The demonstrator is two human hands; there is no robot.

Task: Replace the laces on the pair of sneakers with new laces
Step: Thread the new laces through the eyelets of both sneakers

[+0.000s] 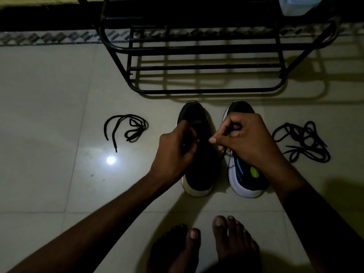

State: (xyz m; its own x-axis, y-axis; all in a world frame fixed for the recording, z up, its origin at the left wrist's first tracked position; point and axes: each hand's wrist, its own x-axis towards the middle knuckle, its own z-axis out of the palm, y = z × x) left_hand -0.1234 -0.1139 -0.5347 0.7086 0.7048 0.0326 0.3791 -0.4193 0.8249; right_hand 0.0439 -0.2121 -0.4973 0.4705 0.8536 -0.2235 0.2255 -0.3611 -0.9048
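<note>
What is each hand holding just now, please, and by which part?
The right hand pinches a black lace, which part unclear; what the left hand holds is too dark to tell.

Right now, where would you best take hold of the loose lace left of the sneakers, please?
Pinch the loose lace near its nearest tip, from above: that end lies straight, apart from the tangled loops, so it should lift cleanly.

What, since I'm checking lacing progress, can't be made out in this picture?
Head view only:
- Left sneaker eyelets, and what the left hand grips: lost in darkness.
- Right sneaker eyelets: covered by the right hand pinching a lace.
- Loose lace bundles: old or new, untellable.
- Pale object on the rack: cut by top edge.
</note>
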